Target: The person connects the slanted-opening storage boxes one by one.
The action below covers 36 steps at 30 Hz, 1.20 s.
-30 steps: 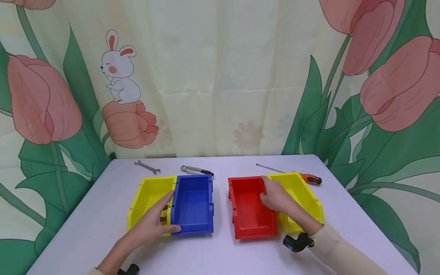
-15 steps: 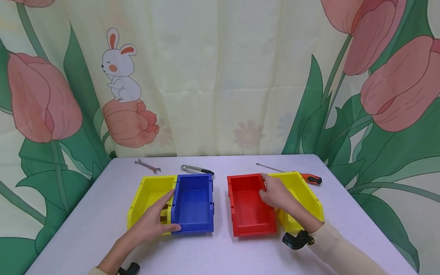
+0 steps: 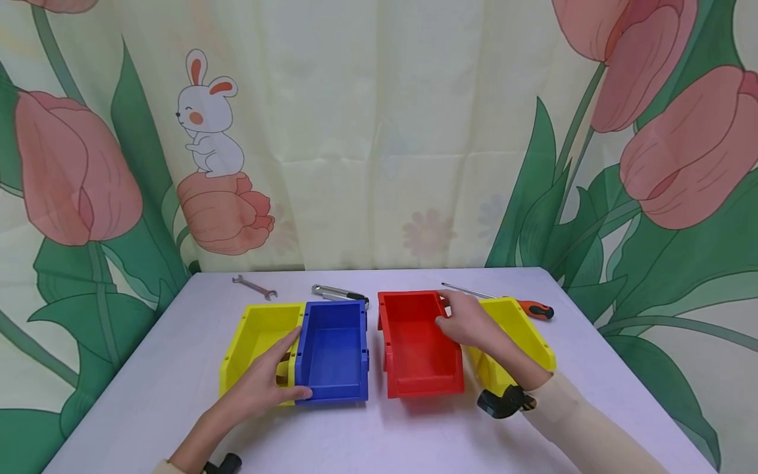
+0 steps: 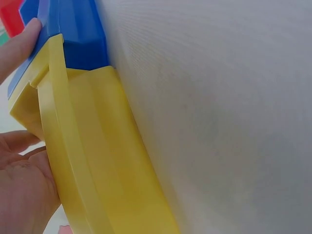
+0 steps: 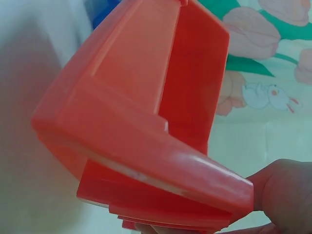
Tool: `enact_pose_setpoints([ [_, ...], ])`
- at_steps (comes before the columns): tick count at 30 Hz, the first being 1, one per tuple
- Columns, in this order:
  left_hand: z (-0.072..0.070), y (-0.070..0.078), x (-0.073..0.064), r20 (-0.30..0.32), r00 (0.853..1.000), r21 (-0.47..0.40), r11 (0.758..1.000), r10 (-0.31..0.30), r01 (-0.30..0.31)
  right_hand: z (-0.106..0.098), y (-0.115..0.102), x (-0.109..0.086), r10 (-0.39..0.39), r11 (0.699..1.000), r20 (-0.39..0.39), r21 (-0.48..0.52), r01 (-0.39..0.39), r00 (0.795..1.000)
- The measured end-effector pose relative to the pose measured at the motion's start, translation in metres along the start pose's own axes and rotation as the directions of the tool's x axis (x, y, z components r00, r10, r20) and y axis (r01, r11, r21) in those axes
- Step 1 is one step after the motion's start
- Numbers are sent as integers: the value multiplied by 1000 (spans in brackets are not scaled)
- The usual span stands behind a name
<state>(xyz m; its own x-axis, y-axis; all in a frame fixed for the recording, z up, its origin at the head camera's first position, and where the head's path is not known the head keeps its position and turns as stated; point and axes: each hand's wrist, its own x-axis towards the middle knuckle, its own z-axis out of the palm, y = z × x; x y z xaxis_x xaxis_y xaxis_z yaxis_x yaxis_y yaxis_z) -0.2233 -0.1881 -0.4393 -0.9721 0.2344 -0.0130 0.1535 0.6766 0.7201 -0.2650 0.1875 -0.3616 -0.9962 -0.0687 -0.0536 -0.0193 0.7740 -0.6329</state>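
Note:
My right hand [image 3: 469,321] grips the far right rim of a red storage bin [image 3: 419,349], thumb on the inside. The bin hangs tilted over the table with a shadow below; in the right wrist view, the red bin [image 5: 122,87] fills the middle. A blue bin [image 3: 331,355] and a yellow bin [image 3: 260,329] sit side by side at the left, walls together. Across their join lies my left hand [image 3: 260,382], index finger and thumb stretched out. In the left wrist view, its thumb [image 4: 19,48] rests on the blue rim; the other fingers are partly hidden.
A second yellow bin [image 3: 515,329] stands right of the red one, partly behind my right forearm. Along the back lie a wrench [image 3: 254,287], a utility knife [image 3: 340,293] and a screwdriver with an orange-black handle [image 3: 535,309]. A printed curtain [image 3: 379,131] hangs behind the white table [image 3: 367,441].
My right hand has carried the red bin up and leftward, away from the right yellow bin and closer to the blue one. The left hand has stayed in place.

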Motion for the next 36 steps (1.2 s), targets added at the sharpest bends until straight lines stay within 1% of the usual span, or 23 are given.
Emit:
enact_pose_setpoints([
  [3,0,0,0,3,1000,3,1000,4,-4,-1,-5,1,-1,1000,-7,-2,1,1000],
  [8,0,-1,1,6,1000,-18,1000,3,-3,-2,-11,5,1,1000,-7,18,0,1000],
  [14,2,-2,2,-2,1000,10,1000,-2,2,-1,-16,9,10,999,0,44,-10,1000],
  [17,3,-2,3,-7,1000,11,1000,-8,8,-1,-18,10,10,999,-4,52,-10,1000],
  [21,2,-2,3,-10,1000,-2,1000,-15,15,-1,-19,12,4,998,-6,66,-4,1000],
  [32,1,-3,1,-4,1000,-18,1000,7,-7,0,-16,17,-1,996,0,86,1,1000],
  [36,1,-4,2,-6,1000,-22,1000,-5,5,2,-16,18,-2,996,0,88,2,1000],
])
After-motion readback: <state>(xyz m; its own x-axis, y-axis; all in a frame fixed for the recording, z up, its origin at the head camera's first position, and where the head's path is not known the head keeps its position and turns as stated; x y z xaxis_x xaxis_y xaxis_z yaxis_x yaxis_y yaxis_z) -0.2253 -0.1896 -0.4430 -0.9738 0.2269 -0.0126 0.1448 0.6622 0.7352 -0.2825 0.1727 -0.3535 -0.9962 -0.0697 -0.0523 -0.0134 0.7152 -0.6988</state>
